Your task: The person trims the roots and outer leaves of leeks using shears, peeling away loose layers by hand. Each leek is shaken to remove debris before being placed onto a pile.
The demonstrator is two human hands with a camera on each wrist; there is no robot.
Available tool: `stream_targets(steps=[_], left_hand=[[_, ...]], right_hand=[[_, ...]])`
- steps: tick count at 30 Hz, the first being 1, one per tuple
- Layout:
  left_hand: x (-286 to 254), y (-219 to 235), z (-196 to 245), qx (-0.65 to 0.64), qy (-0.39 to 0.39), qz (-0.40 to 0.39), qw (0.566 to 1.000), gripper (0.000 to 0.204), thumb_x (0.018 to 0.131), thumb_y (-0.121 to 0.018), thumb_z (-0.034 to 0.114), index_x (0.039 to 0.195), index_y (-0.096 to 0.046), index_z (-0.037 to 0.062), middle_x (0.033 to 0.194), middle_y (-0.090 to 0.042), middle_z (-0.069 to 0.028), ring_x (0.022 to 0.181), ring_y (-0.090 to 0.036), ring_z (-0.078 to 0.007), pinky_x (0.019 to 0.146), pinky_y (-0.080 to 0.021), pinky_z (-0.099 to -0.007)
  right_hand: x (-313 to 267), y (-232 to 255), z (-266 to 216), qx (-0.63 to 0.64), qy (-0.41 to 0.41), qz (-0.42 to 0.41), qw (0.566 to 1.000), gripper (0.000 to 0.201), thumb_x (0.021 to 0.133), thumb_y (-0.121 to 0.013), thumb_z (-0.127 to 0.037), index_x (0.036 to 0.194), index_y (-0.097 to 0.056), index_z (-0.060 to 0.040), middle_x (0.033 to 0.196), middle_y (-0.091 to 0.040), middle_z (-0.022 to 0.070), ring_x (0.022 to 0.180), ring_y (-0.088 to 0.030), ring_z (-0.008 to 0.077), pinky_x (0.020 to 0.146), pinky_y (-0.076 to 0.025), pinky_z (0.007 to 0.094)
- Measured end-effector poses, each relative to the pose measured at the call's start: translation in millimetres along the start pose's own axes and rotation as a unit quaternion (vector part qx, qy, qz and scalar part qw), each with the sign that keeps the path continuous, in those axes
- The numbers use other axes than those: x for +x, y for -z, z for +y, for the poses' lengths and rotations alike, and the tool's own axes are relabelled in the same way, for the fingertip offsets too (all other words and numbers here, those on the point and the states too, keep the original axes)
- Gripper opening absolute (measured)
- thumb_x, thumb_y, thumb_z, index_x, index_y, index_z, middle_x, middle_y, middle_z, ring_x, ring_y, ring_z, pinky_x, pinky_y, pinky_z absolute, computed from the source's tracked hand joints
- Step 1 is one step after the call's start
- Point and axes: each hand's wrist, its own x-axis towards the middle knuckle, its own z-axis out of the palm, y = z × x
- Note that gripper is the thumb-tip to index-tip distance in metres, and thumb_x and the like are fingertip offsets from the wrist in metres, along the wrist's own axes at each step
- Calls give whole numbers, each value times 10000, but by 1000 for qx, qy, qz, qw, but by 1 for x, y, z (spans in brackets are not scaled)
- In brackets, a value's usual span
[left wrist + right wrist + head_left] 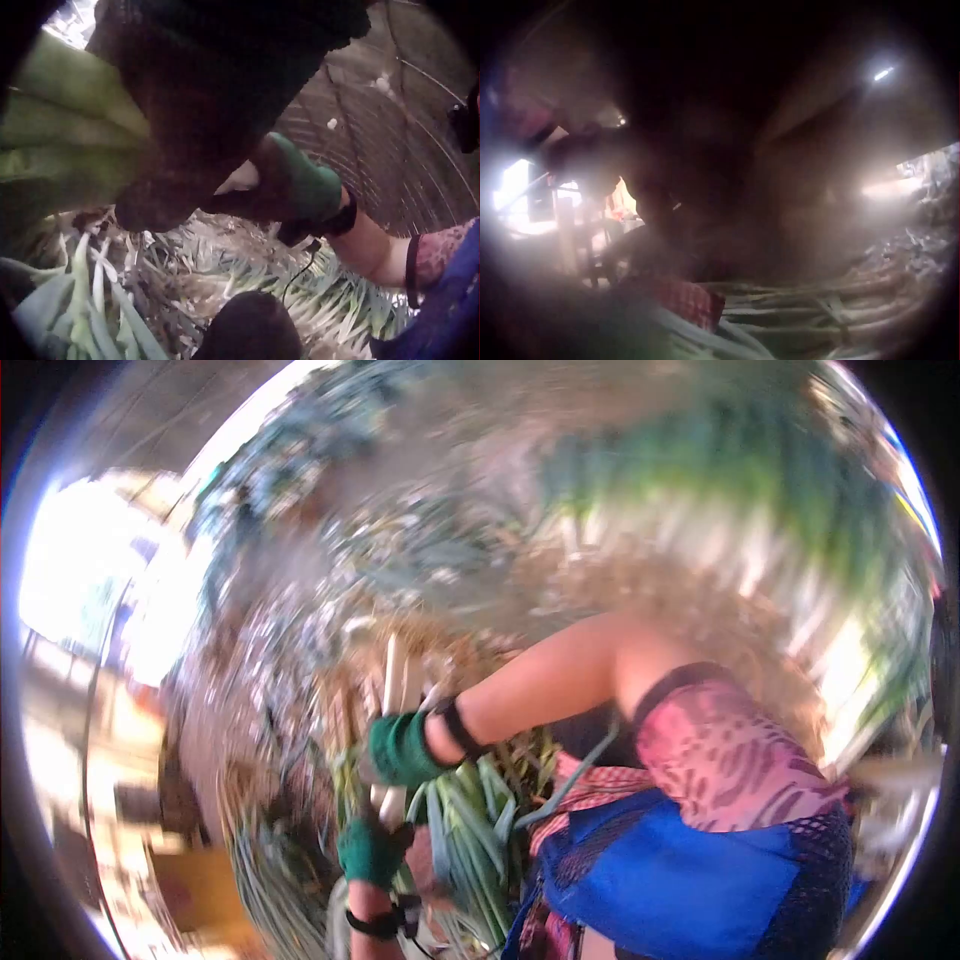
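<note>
Both hands wear green gloves with dark palms and sit close together in the head view. My right hand (398,752) grips a leek (396,668), whose white stalk sticks up past the glove. Just below it, my left hand (370,854) holds the same leek lower down. In the left wrist view the dark left glove (202,105) is wrapped around the stalk, with broad green leaves (71,124) fanning out on one side. A short white piece of stalk (241,178) shows at the right glove (311,184). The right wrist view is dark and blurred, hiding the fingers.
Bundled leeks (465,830) lie beside the hands, and another bundle (265,860) lies to the left. A long row of leeks (740,510) stretches across the upper right. Loose leaves and trimmings (420,550) cover the ground. A yellow box (200,895) stands lower left.
</note>
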Motion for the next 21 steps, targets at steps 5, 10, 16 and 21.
stream_targets(steps=[5,10,16,21], left_hand=[[24,-5,46,-5,-57,-1,998,919,623,-795,382,1379,-447,-8,1045,-669,-270,941,-661,-426,790,-533,-491],[62,67,111,111,-187,169,961,750,660,-738,307,1314,-492,34,1016,-649,-238,887,-642,-431,766,-518,-511],[98,144,150,54,-306,539,783,639,848,-726,266,1390,-472,42,1333,-550,-190,1236,-511,-371,1053,-390,-484],[125,89,99,7,-318,407,856,612,859,-727,187,1371,-455,-8,1335,-527,-214,1239,-507,-359,1021,-424,-460]], right_hand=[[-57,77,8,-45,-38,-163,985,96,677,-691,-215,701,-669,-124,661,-673,42,599,-671,272,482,-491,410],[-112,157,52,-96,-155,53,982,194,733,-681,-261,837,-681,-98,784,-700,70,697,-692,285,569,-530,431],[-224,253,100,-206,-377,146,891,211,858,-616,-258,1010,-639,-114,845,-672,82,723,-668,241,622,-533,387],[-397,321,82,-293,-631,122,708,250,866,-611,-276,1053,-621,-112,900,-658,95,785,-649,251,673,-515,392]])
